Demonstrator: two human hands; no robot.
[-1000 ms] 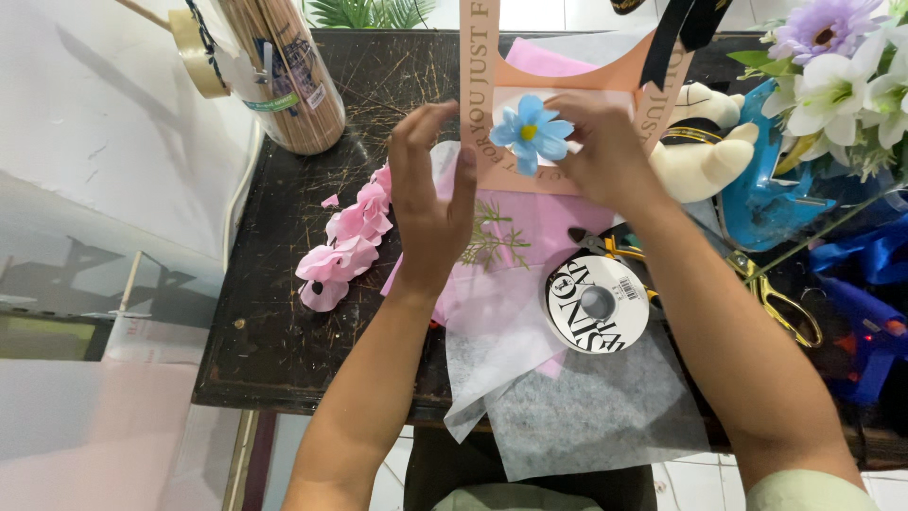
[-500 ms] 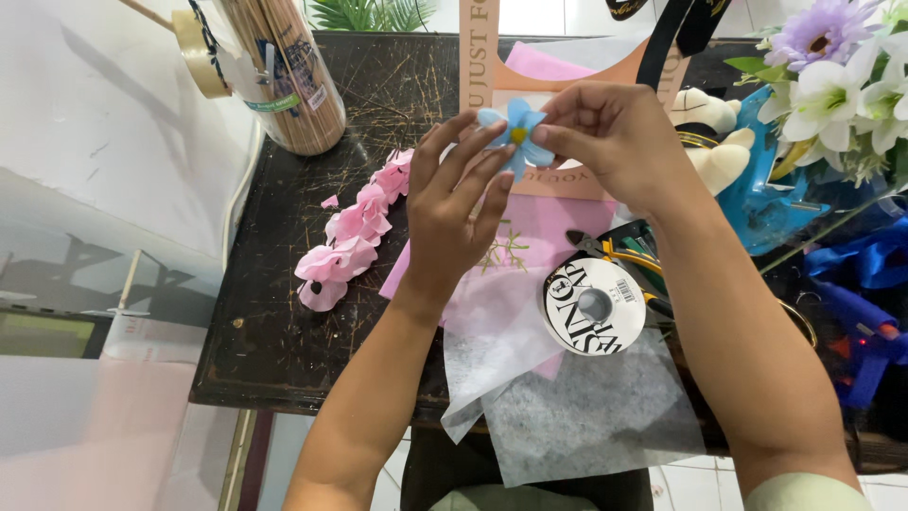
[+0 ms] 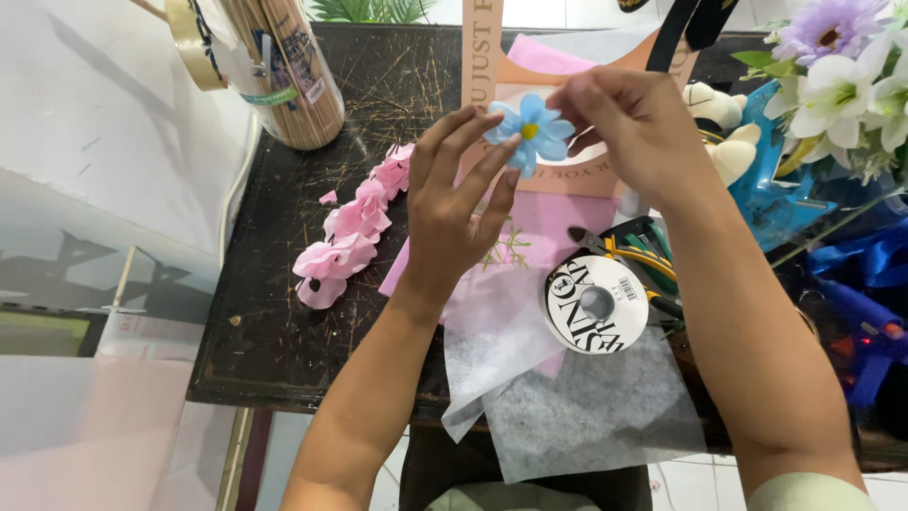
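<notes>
A small blue artificial flower with a yellow centre is held above the dark worktable. My right hand pinches it from the right side. My left hand touches its petals with spread fingertips from the left. Under both hands lies a peach-coloured paper bag with cut-out handles, on pink wrapping paper. A row of pink fabric flowers lies on the table left of my left hand.
A white ribbon spool and pliers sit on white tissue sheets at the near edge. A jar of wooden sticks stands at the back left. White and purple flowers, a plush toy and blue wrapping crowd the right.
The blue flower was pressed flat against the peach bag; both hands have lifted it off and now hold it up between the fingertips, with the left fingers spreading apart.
</notes>
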